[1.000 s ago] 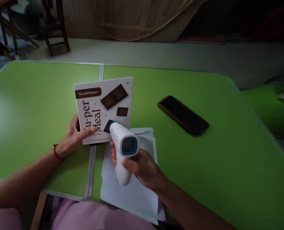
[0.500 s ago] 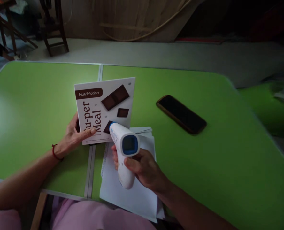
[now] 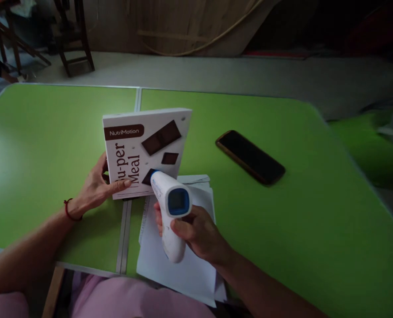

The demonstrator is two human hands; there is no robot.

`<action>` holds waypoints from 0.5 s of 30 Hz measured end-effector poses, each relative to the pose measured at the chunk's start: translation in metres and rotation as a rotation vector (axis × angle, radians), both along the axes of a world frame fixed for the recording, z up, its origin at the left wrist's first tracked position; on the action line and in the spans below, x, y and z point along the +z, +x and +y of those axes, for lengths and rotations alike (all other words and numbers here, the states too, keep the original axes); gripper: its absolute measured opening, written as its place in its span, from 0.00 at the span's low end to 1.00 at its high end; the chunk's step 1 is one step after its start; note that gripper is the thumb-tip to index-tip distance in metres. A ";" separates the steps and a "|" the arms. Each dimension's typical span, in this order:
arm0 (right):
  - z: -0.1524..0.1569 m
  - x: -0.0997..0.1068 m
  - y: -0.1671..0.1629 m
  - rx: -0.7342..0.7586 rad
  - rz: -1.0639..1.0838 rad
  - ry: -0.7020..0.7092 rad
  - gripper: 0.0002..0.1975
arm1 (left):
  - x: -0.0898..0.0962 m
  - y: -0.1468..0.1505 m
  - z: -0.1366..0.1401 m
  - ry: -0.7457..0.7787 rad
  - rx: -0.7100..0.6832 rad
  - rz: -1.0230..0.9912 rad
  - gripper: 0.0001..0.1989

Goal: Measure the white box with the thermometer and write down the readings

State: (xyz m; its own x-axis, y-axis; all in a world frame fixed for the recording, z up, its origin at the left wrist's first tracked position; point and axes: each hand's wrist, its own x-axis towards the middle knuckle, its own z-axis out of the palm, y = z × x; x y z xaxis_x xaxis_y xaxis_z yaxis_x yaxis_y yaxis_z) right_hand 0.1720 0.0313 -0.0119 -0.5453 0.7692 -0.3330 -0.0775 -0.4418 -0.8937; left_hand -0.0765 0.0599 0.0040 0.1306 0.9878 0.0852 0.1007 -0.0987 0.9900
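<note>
My left hand (image 3: 98, 185) grips the lower left side of a white box (image 3: 156, 123) printed "NutriMotion" and "Meal", with the thumb across its front and the other fingers hidden behind. The box is held upright, its top edge tilted a little so a strip of the top face shows. In my right hand (image 3: 199, 232) is a white and blue infrared thermometer (image 3: 171, 192), wrapped by the fingers around its handle. Its blue nose points at the lower part of the box front; whether it touches is unclear. The small screen faces me and looks dark.
White papers (image 3: 179, 274) lie on the green table (image 3: 315, 198) beneath my right hand. A dark smartphone (image 3: 251, 157) in a brown-edged case rests to the right. A metal seam (image 3: 123, 243) crosses the table. Beyond the far edge stands a wooden chair (image 3: 75, 42).
The box has turned and tipped slightly, so its top face now shows. My left wrist has shifted a little left. The thermometer has stayed almost in place.
</note>
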 end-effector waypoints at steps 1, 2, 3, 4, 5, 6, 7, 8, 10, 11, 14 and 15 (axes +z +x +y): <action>0.000 -0.001 0.000 0.001 0.002 -0.005 0.19 | 0.000 0.000 0.000 0.002 0.010 -0.001 0.27; 0.000 -0.001 0.000 0.001 0.004 -0.008 0.19 | 0.000 0.001 0.000 0.000 0.019 -0.004 0.27; 0.001 -0.002 0.000 0.001 0.008 -0.006 0.20 | -0.001 0.001 0.000 -0.002 0.026 -0.008 0.27; 0.001 -0.002 -0.001 0.003 0.011 -0.003 0.20 | -0.001 0.001 0.000 -0.002 0.031 -0.011 0.27; 0.001 -0.002 -0.001 0.002 0.011 -0.002 0.20 | -0.001 0.002 0.000 0.000 0.035 -0.011 0.27; 0.001 -0.003 -0.001 -0.002 0.008 -0.002 0.20 | -0.001 0.002 -0.001 0.003 0.040 -0.009 0.27; 0.001 -0.003 -0.001 -0.005 0.005 -0.004 0.20 | -0.001 0.002 -0.001 0.004 0.042 -0.005 0.27; 0.001 -0.004 -0.001 -0.008 0.003 -0.004 0.20 | -0.001 0.002 -0.001 0.004 0.042 -0.002 0.27; 0.001 -0.005 -0.001 -0.012 0.000 -0.001 0.19 | -0.001 0.003 -0.001 0.002 0.043 0.001 0.27; 0.001 -0.005 -0.001 -0.011 0.004 0.002 0.19 | -0.001 0.003 -0.001 0.001 0.043 0.001 0.27; 0.000 -0.005 -0.001 -0.007 0.027 0.009 0.18 | -0.001 0.003 0.000 0.009 0.044 -0.002 0.27; 0.001 -0.005 -0.001 -0.003 0.031 0.011 0.18 | -0.001 0.004 0.000 0.011 0.045 -0.003 0.26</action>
State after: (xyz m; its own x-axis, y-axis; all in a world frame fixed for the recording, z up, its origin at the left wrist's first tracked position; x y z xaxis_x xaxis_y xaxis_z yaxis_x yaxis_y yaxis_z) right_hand 0.1709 0.0318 -0.0168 -0.5525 0.7748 -0.3074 -0.1065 -0.4314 -0.8959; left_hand -0.0729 0.0597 0.0026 0.0857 0.9916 0.0965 0.1024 -0.1051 0.9892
